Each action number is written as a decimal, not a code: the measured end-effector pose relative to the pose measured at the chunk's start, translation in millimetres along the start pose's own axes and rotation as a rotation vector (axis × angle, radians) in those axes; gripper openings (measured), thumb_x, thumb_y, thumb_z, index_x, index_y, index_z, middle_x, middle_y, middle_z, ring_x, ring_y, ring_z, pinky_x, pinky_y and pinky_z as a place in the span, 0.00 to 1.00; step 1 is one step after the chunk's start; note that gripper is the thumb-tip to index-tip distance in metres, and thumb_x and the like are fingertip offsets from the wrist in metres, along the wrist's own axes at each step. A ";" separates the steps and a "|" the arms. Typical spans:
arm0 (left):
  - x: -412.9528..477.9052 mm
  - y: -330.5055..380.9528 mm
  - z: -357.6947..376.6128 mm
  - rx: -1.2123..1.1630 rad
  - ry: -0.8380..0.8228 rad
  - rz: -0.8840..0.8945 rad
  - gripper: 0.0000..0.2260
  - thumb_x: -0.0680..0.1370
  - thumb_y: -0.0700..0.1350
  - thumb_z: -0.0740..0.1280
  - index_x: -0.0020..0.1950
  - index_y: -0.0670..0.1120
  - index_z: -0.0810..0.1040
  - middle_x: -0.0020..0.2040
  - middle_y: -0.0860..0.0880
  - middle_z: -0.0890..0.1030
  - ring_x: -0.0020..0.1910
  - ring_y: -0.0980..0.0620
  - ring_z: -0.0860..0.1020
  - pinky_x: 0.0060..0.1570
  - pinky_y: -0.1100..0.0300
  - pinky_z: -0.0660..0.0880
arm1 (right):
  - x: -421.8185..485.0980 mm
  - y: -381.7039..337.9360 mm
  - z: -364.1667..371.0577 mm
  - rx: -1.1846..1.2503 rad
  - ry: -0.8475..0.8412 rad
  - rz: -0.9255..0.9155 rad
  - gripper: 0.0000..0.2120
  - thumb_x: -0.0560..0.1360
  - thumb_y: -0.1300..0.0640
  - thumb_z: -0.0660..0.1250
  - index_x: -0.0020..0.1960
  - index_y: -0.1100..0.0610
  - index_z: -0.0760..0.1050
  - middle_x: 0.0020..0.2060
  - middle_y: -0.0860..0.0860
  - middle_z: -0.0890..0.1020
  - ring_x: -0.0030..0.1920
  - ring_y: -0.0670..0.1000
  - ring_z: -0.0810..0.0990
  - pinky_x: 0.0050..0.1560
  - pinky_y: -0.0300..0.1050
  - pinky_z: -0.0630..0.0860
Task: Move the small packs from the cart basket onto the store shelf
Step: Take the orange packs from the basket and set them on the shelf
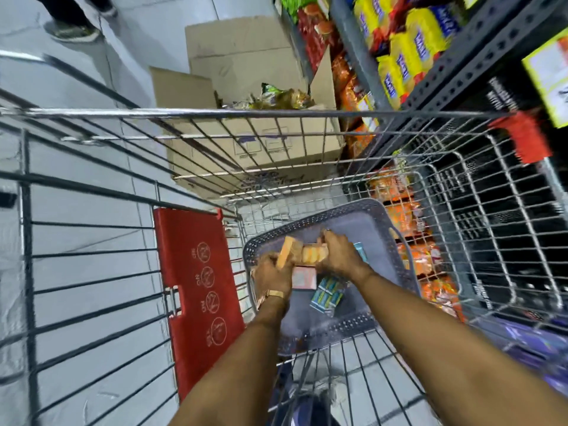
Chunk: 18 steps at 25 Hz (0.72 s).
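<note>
A grey perforated plastic basket point(365, 216) sits at the bottom of the wire shopping cart point(246, 113). Both my hands are down inside it. My left hand point(272, 276) grips an orange pack point(287, 253) by its left end. Beside it, my right hand point(336, 255) closes over pale orange packs point(313, 254). Under my hands lie a pink-white pack point(304, 278) and teal packs point(327, 295); another teal pack point(360, 251) shows by my right wrist. The dark metal store shelf point(479, 59) stands to the right of the cart, stocked with yellow packs point(421, 41).
An open cardboard box point(246, 56) with wrapped goods stands on the floor beyond the cart, against the shelf. Orange bags point(399, 207) fill the lower shelves. The cart's red child-seat flap point(196, 281) hangs at the left. Another person's feet point(73, 26) are at the far left.
</note>
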<state>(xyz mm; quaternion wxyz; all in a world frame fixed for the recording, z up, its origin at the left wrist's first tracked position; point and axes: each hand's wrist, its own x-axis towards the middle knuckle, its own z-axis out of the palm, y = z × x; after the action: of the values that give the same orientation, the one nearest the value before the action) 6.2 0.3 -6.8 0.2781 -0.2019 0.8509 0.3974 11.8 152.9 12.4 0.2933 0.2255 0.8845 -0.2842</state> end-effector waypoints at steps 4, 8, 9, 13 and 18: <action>-36.9 29.2 -8.2 -0.323 -0.153 -0.067 0.11 0.75 0.42 0.71 0.48 0.33 0.78 0.44 0.34 0.81 0.43 0.42 0.80 0.30 0.63 0.77 | -41.9 5.1 -32.2 0.470 0.089 0.329 0.11 0.68 0.62 0.72 0.44 0.55 0.71 0.49 0.62 0.79 0.55 0.61 0.80 0.42 0.50 0.74; -102.8 89.0 -18.7 -0.689 -0.342 -0.105 0.06 0.80 0.38 0.62 0.50 0.35 0.76 0.44 0.37 0.78 0.41 0.43 0.77 0.27 0.60 0.78 | -116.4 3.0 -76.2 1.310 0.390 0.476 0.11 0.74 0.68 0.64 0.54 0.58 0.71 0.46 0.59 0.80 0.34 0.58 0.80 0.38 0.53 0.78; -123.0 106.8 -21.6 -0.778 -0.413 -0.105 0.05 0.80 0.37 0.61 0.50 0.38 0.75 0.43 0.40 0.78 0.37 0.45 0.79 0.26 0.61 0.79 | -140.3 1.4 -88.3 1.443 0.453 0.437 0.15 0.75 0.67 0.63 0.61 0.59 0.71 0.45 0.56 0.79 0.28 0.53 0.77 0.34 0.49 0.77; -209.6 156.3 -35.8 -0.841 -0.671 0.039 0.10 0.79 0.34 0.62 0.55 0.46 0.77 0.41 0.44 0.84 0.35 0.47 0.81 0.31 0.59 0.82 | -237.5 2.8 -121.1 1.700 0.741 0.166 0.17 0.77 0.64 0.62 0.63 0.52 0.73 0.52 0.52 0.82 0.38 0.48 0.80 0.40 0.43 0.77; -325.0 193.6 -28.5 -0.765 -0.946 0.227 0.19 0.77 0.31 0.63 0.65 0.48 0.75 0.51 0.40 0.84 0.38 0.47 0.84 0.35 0.58 0.82 | -352.4 33.6 -152.4 1.903 1.068 -0.033 0.19 0.76 0.64 0.64 0.66 0.52 0.73 0.56 0.51 0.84 0.54 0.51 0.82 0.52 0.47 0.79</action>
<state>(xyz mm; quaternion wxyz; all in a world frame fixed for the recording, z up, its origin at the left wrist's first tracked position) 136.2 134.3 323.4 0.4890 0.0027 0.4490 0.7479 227.2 192.7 329.6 -0.4268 0.4426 0.3187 -0.7213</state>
